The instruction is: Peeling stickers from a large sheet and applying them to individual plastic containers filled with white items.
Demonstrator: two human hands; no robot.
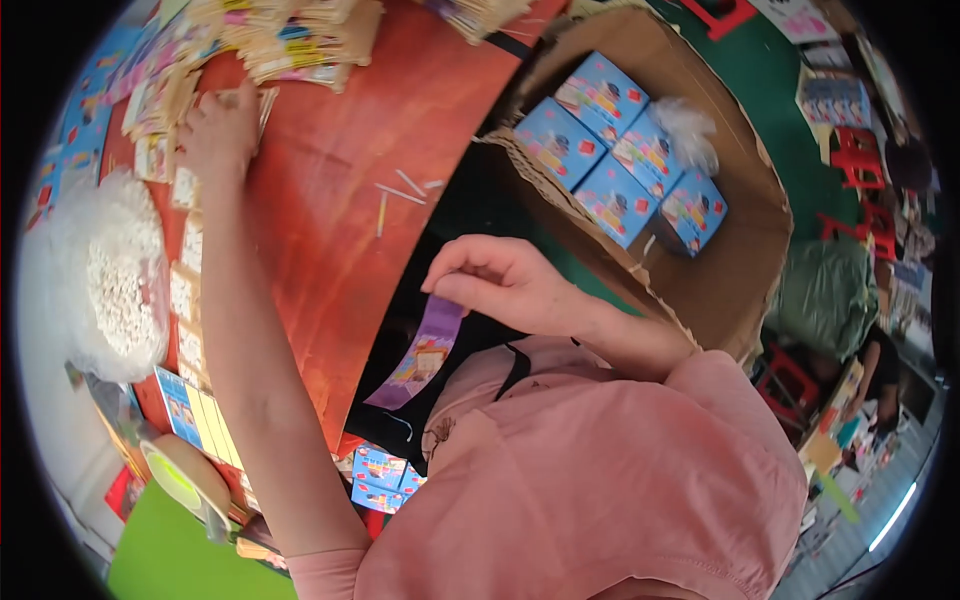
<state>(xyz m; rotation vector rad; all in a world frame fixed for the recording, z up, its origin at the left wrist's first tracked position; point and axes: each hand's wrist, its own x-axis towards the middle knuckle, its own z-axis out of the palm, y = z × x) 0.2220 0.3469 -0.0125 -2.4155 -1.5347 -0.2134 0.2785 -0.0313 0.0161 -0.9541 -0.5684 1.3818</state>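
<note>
- Looking down via head cam, one view only: left hand [218, 130] is stretched far out over the red-brown table [340, 180], fingers curled down onto a small card [262, 103] at the edge of the card piles [300, 45]. Looks like a pinch/press, but can't tell if it's actually gripped.
- Right hand [505, 283] sits nearer the body, thumb + fingers pinched on the top end of a purple paper strip [425, 352]; strip hangs down, loose.
- Row of cards [185, 290] runs along the table beside the left forearm; clear bag of white bits [120, 280] just left of it.
- Open carton [740, 270] w/ blue boxes [620, 150] to the right, apart from both hands.
- Judging step: picking a card to pair w/ the strip. Next move prob needs the left to lift one card clean off, w/o dragging neighbours, then bring it to the strip.
</note>
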